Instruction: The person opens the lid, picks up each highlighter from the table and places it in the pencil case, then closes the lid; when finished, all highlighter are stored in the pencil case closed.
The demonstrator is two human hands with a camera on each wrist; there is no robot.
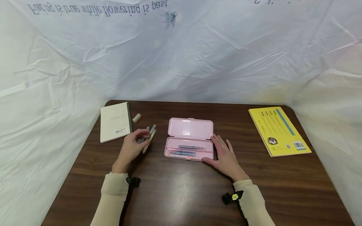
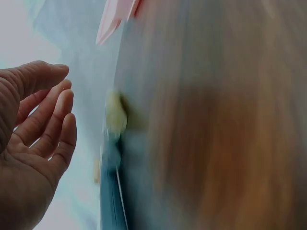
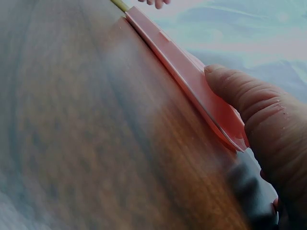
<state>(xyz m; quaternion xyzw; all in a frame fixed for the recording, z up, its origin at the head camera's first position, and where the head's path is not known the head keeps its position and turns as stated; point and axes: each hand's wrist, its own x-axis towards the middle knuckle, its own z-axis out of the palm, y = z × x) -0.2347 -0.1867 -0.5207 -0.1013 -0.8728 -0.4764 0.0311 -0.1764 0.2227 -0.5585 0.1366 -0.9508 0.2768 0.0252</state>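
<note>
- At the left of the frame, a cream notebook with a dark spine and a barcode lies on the dark brown table.
- Left of centre, the left hand reaches over some pens; the left wrist view shows its fingers loosely bent, thumb tip apart from them, with nothing grasped. I cannot tell whether a fingertip touches a pen.
- Just above that hand, near the notebook's right edge, lies a small cream block.
- The loose pens lie slanted at the hand's fingertips, partly hidden by it.
- At the middle of the frame, a pink pencil case lies with its lid laid back toward the upper frame.
- In its tray, several slim pens lie lengthwise, one of them higher than the group.
- Right of centre, the right hand rests against the case, fingers spread along its right end and thumb at its front edge, not clenched.
- At the right of the frame, a yellow book with a blue band and a barcode lies tilted, well apart from the case.
</note>
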